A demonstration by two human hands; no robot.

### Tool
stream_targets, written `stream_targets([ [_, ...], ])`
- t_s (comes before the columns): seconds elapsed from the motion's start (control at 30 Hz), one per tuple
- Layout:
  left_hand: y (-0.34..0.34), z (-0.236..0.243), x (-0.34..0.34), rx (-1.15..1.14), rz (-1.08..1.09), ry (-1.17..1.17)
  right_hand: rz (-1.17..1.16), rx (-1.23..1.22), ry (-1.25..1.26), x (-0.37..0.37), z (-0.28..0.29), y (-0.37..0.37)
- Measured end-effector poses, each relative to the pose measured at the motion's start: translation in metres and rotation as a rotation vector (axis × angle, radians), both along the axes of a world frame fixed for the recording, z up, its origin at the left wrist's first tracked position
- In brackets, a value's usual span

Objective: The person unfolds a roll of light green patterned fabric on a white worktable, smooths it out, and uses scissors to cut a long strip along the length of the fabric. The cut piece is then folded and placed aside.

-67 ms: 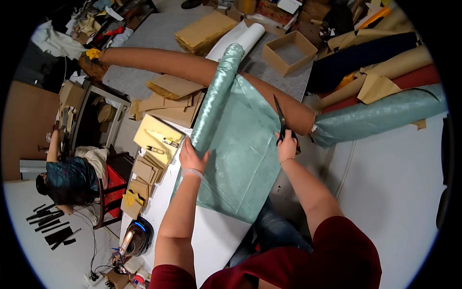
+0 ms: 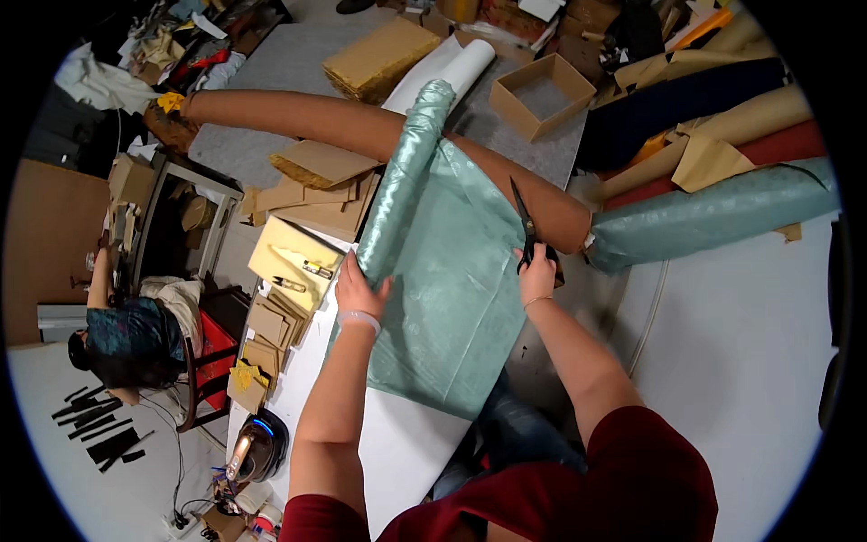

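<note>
A pale green satin fabric roll (image 2: 404,176) slants away from me, its loose sheet (image 2: 452,289) spread to the right and toward me. My left hand (image 2: 361,287) grips the near end of the roll, thumb on the right side, other fingers on the left. In my right hand (image 2: 536,274) is a pair of black scissors (image 2: 523,212), fingers wrapped round the handles, at the sheet's right edge. The blades point away from me, slightly apart. Beneath the fabric is a white tabletop (image 2: 406,452). The fabric lies across a long brown roll (image 2: 316,113).
Left of the fabric are a yellow pad (image 2: 293,262) with small bottles, cardboard pieces (image 2: 266,325) and a dark kettle (image 2: 257,447). An open cardboard box (image 2: 542,95) stands behind; another green roll (image 2: 704,217) lies right. A person (image 2: 135,339) sits at far left.
</note>
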State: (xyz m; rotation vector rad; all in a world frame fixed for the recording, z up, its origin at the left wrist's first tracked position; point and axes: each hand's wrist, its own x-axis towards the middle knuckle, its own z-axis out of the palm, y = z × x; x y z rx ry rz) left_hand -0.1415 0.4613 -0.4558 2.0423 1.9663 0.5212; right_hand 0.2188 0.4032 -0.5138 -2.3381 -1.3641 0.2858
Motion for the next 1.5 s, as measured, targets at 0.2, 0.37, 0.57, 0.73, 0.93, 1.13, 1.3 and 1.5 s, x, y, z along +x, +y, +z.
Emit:
stream_targets([
  [0.2,0.053,0.017,0.020,-0.217,0.004,-0.057,-0.034,-0.039,0.029,0.015,-0.007,0.018],
  [0.37,0.046,0.040,0.023,-0.082,-0.013,-0.113,-0.106,0.204,0.059,0.018,-0.006,0.013],
  [0.57,0.057,0.144,0.026,-0.016,-0.045,-0.258,-0.140,0.466,0.170,0.040,0.149,0.047],
  [0.73,0.089,0.191,0.051,0.046,-0.141,-0.320,-0.218,0.552,0.370,0.085,0.215,0.089],
  [0.93,0.174,0.172,0.085,0.070,-0.189,-0.274,-0.128,0.583,0.304,0.137,0.220,0.153],
  [1.13,0.267,0.099,0.129,0.070,-0.212,-0.124,-0.172,0.429,0.044,0.187,0.171,0.237],
  [1.3,0.265,0.089,0.154,-0.158,-0.103,-0.024,-0.174,0.282,-0.079,0.201,0.117,0.278],
  [1.5,0.159,0.048,0.084,0.351,-0.235,0.111,-0.119,0.254,-0.212,0.219,0.082,0.277],
])
